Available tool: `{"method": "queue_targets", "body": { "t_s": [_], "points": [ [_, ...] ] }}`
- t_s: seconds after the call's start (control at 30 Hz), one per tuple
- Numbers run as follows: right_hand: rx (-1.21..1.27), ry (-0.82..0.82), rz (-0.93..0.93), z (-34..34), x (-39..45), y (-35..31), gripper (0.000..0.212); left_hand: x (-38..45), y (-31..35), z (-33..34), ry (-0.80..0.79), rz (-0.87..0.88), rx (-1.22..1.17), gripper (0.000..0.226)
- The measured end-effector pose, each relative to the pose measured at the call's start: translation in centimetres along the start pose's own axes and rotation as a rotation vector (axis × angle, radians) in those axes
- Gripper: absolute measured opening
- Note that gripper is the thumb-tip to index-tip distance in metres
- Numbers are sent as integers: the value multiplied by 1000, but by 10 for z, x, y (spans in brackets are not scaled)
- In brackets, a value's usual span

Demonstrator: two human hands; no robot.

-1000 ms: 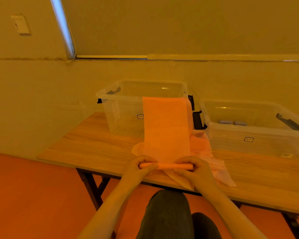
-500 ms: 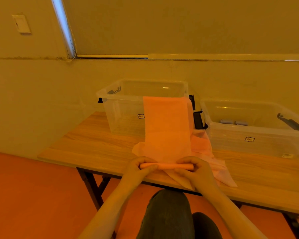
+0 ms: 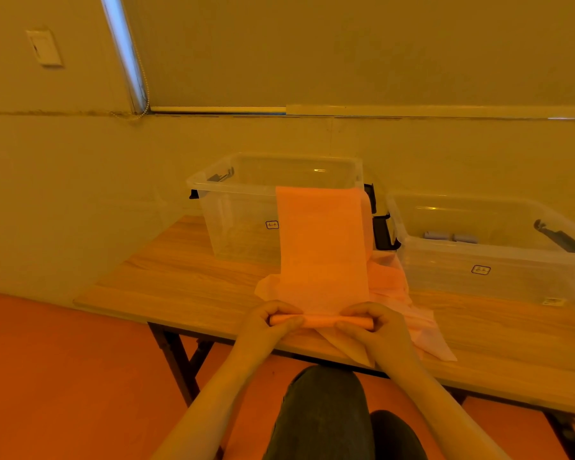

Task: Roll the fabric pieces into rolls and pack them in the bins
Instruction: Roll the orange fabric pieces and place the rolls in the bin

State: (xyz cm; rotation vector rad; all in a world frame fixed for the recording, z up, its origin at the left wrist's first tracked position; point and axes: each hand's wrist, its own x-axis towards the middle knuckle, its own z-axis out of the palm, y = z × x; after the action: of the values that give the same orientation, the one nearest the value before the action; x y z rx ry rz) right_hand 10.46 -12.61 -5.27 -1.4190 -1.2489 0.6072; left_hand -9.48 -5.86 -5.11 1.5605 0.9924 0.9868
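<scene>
I see the left hand [image 3: 268, 322] and right hand [image 3: 377, 330] with fingers curled around the rolled end of the fabric strip [image 3: 322, 254] at the near tabletop [image 3: 186, 280] edge; strip's far end drapes over the left bin [image 3: 246, 207].

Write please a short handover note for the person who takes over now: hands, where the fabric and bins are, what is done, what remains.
Left hand and right hand each pinch one end of the orange roll at the table's near edge.
The unrolled strip drapes up over the left bin.
More fabric pieces lie underneath.
Right bin holds two grey rolls.
Left: finish rolling, pack, repeat.
</scene>
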Motion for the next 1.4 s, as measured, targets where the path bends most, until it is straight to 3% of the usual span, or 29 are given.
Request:
{"method": "queue_targets", "body": {
  "t_s": [0.27, 0.47, 0.73, 0.97, 1.23, 1.4],
  "points": [
    [54, 24, 18, 0, 2, 2, 13, 0, -1, -1, 7, -2, -7, 10],
    [52, -21, 20, 0, 2, 5, 25, 1, 1, 0, 32, 5, -46, 11],
    [71, 14, 21, 0, 3, 3, 12, 0, -1, -2, -25, 37, -27, 15],
    [12, -20, 27, -1, 2, 5, 23, 2, -1, 0, -8, 36, -9, 9],
    [64, 11, 25, -1, 3, 1, 8, 1, -2, 1, -26, 50, -1, 12],
    [31, -5, 22, -2, 2, 2, 19, 2, -1, 1, -8, 56, -33, 14]
  ]
}}
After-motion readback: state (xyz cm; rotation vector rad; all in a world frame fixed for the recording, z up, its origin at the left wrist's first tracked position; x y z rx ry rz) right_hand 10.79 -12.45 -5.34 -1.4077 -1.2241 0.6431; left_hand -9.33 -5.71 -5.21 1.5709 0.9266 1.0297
